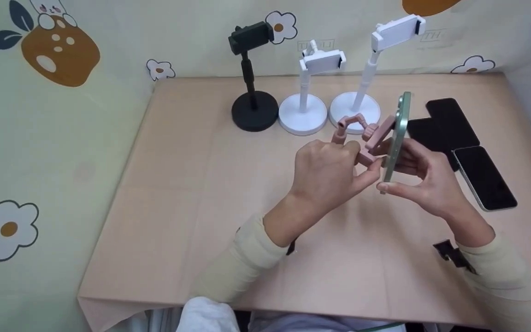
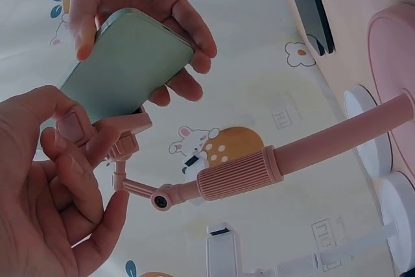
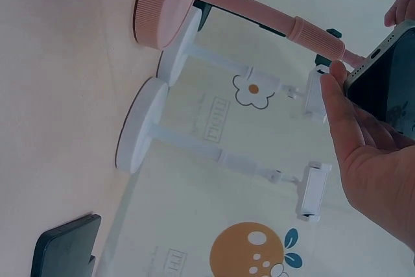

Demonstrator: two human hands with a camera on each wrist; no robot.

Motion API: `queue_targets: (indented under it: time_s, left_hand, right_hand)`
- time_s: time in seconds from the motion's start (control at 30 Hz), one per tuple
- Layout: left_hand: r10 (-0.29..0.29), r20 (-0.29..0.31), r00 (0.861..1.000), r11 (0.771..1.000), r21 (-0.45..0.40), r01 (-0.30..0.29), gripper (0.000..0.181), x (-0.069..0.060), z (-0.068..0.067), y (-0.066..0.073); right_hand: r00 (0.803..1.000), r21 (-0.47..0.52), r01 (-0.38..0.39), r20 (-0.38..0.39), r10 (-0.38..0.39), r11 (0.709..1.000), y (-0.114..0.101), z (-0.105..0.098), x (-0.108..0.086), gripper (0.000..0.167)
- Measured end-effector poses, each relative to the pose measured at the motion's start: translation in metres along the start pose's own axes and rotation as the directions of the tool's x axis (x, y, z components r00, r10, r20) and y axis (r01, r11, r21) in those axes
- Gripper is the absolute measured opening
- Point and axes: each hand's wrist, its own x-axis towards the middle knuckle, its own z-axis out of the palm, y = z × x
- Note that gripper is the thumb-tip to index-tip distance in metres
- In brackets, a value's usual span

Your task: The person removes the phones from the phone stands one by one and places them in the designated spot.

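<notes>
A green smartphone (image 1: 400,133) is in my right hand (image 1: 433,180), with the thumb and fingers gripping it along its edges. It stands tilted against the clamp (image 1: 380,133) of a pink phone stand (image 2: 343,131). My left hand (image 1: 325,173) holds the clamp, its fingers curled at the clamp's lower jaw, beside the phone. In the left wrist view the phone's green back shows above the clamp; in the right wrist view its dark screen (image 3: 389,85) shows. The stand's round base (image 3: 162,4) is hidden by my left hand in the head view.
A black phone stand (image 1: 255,110) and two white phone stands (image 1: 302,115) (image 1: 355,108) line the back of the table (image 1: 168,207). On the right lie several dark phones, one with a silver edge (image 1: 486,177). A patterned curtain (image 1: 109,41) hangs behind.
</notes>
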Motion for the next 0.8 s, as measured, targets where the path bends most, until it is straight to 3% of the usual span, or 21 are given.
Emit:
queue_targets:
  time_s: [0.3,0.5,0.8]
  left_hand:
    - [0.004,-0.005,1.000,1.000,0.017,-0.004,0.046,0.001,0.001,-0.001]
    - [0.020,0.050,0.999,0.999,-0.045,-0.018,0.045,0.001,0.000,-0.003]
    - [-0.001,0.055,0.999,0.994,-0.110,0.007,0.045,0.000,0.000,-0.013]
  right_hand:
    - [1.000,0.005,0.000,0.007,0.000,1.000,0.001,0.001,-0.001,0.070]
    - [1.000,-0.028,-0.018,0.015,0.018,0.999,0.006,-0.001,-0.002,0.068]
    - [1.000,-0.040,-0.011,0.025,0.012,0.999,0.007,-0.001,-0.006,0.070]
